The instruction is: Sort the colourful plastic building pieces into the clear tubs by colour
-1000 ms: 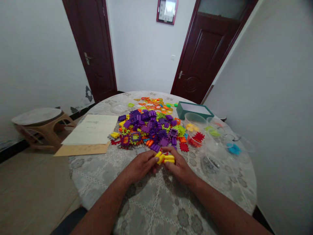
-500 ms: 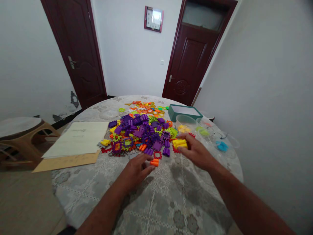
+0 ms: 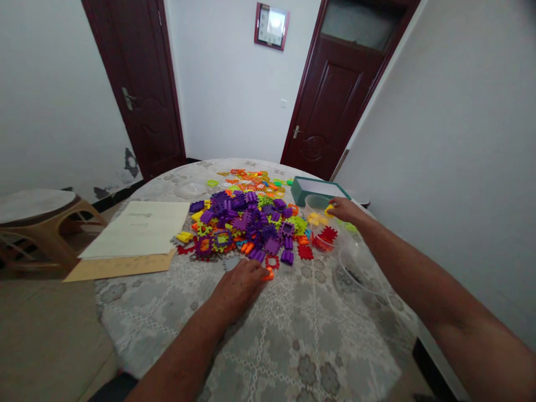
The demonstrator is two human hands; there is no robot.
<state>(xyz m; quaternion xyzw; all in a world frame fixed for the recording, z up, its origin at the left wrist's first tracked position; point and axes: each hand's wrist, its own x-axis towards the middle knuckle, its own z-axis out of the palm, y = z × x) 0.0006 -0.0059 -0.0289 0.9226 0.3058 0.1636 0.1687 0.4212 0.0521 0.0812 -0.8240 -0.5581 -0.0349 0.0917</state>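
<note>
Carried the yellow piece (image 3: 330, 210) in the right hand (image 3: 342, 210), since half a second ago, from beside the purple pile (image 3: 251, 220) to the clear tub (image 3: 317, 201); bent the left hand (image 3: 247, 276) further over the orange piece (image 3: 269, 273). Saw the green box (image 3: 298, 194) just behind the tub, partly blocked by the right hand, and a clear bowl (image 3: 355, 283) nearer the front. Pinched the yellow piece between nearly closed right fingertips at the tub's right rim; curled the left fingers against the orange piece, couldn't tell whether gripping.

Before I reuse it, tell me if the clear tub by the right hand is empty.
Not empty: yellow pieces show through the clear tub.
</note>
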